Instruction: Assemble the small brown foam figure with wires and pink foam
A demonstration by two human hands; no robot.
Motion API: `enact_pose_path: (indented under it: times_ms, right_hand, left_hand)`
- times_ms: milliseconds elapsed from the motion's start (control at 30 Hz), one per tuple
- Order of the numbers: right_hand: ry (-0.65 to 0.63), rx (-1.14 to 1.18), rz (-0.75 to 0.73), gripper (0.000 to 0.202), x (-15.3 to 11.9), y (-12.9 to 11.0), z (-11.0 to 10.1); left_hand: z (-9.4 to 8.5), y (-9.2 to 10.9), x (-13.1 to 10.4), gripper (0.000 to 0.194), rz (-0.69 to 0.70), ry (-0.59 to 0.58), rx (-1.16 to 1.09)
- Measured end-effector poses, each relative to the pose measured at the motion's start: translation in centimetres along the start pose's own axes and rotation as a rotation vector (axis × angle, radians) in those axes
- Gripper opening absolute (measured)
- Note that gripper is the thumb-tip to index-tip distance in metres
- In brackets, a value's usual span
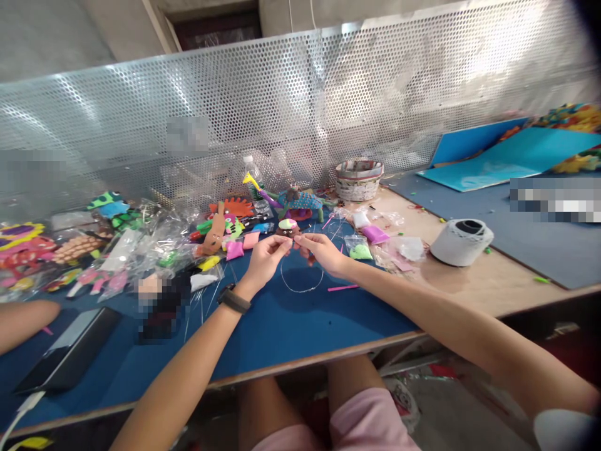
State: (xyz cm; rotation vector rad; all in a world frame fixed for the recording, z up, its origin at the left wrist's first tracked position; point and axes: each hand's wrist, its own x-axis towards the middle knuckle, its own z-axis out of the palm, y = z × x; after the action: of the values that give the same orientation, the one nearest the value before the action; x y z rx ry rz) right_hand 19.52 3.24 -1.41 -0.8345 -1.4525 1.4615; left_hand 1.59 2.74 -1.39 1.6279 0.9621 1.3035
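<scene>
The person's left hand [265, 259] and right hand [325, 252] meet over the blue mat [328, 329], thumbs and fingers drawn together in front of a small brown figure [288, 232] with white eyes and a pink-and-green top. The fingertips touch its near side; whether they grasp the figure or a thin strand cannot be told. A clear wire loop [301, 291] hangs just below, between the hands. A pink stick [342, 288] lies to its right. Beyond the figure stands a blue dotted creature [303, 201]; near right are bags of green clay [360, 252] and purple clay [375, 235]. A white spool [457, 244] sits farther right.
</scene>
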Motion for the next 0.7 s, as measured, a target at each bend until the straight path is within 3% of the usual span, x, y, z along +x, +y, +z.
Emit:
enact_pose_path:
  times_ms: [200,367,433,600,700]
  right_hand:
    - [-0.08,0.385,0.218,0.024,-0.2,-0.5,0.1]
    - [-0.128,0.352,0.225,0.025,-0.2,-0.4,0.0]
    - [-0.082,0.142,0.1,0.03,-0.3,-0.2,-0.1]
    - [0.141,-0.551,-0.416,0.027,-0.4,0.0,-0.7]
    - [0.194,-0.795,-0.582,0.027,-0.4,0.0,-1.2]
  left_hand:
    - [0.2,0.2,-0.1,0.028,0.016,-0.004,0.012]
    - [0.2,0.0,-0.1,0.027,0.031,0.012,0.01]
    - [0.1,-0.3,0.0,0.027,0.026,0.028,0.004]
    - [0.0,-1.2,0.1,0.027,-0.029,0.095,-0.09]
    - [0.0,-1.3,0.2,0.027,-0.041,0.11,-0.125]
